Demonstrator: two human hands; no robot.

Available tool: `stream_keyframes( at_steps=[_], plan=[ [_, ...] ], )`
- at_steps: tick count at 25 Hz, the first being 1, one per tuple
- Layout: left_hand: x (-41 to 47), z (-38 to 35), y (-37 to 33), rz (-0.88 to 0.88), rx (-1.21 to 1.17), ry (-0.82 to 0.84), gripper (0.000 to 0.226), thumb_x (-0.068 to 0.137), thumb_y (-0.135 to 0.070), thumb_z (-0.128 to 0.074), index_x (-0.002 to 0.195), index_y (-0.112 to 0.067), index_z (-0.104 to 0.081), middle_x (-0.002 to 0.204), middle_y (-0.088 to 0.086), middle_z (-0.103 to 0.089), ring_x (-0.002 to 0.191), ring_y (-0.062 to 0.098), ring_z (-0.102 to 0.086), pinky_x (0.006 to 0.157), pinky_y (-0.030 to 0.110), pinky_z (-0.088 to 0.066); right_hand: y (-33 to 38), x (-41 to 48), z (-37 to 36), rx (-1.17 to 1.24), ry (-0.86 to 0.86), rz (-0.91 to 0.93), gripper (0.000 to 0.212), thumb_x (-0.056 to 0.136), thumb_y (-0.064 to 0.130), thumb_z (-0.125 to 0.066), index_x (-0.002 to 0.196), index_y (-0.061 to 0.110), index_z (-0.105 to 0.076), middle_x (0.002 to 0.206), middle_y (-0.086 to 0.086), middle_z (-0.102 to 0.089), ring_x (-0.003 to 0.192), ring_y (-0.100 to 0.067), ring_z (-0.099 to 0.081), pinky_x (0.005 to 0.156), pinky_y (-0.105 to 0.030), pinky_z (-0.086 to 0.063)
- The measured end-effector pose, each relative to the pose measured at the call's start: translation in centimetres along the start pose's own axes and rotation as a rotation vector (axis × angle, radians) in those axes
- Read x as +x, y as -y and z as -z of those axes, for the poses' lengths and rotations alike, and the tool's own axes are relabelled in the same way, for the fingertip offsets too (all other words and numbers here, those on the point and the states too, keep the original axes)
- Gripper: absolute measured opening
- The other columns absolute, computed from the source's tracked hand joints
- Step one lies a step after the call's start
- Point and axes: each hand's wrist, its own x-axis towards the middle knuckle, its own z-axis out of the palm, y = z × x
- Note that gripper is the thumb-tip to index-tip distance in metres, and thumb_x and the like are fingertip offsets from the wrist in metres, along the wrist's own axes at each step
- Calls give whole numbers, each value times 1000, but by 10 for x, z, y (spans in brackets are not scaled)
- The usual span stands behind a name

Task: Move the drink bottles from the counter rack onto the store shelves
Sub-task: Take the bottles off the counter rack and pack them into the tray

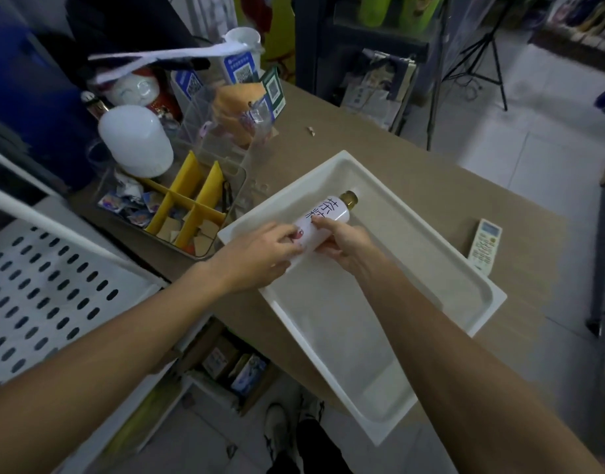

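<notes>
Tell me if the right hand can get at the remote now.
Probably, but not freely: the right hand grips the bottle in the tray. The remote lies beside the tray, with only its rim between.

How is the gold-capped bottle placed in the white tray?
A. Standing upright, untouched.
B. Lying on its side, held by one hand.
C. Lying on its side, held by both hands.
C: the bottle lies on its side in the tray, and the left hand and right hand both hold it.
</notes>
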Motion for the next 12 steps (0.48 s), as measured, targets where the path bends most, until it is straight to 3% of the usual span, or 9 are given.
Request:
stream_keyframes(
  at_steps=[4,8,12],
  plan=[
    [14,1,9,-14,84,210,38,99,-29,-49,137,-27,-52,153,-11,-36,131,15,-44,93,36,-49,-3,15,-2,-54,-26,-16,42,82,1,-74,119,-14,-60,117,-28,-65,89,-33,-66,70,-38,-58],
    [25,0,10,16,80,206,36,100,-40,-41,125,-25,-62,149,-11,-42,118,13,-55,83,36,-54,0,22,-6,-30,-20,-19,43,84,4,-74,120,-15,-59,110,-26,-66,71,-26,-64,48,-28,-56],
    [34,2,21,28,96,205,46,102,-44,-31,128,-21,-61,148,-7,-45,124,16,-52,90,38,-51,-1,32,-12,-124,-112,1,44,83,12,-77,118,-11,-61,102,-22,-67,68,-25,-63,55,-31,-55]
  ],
)
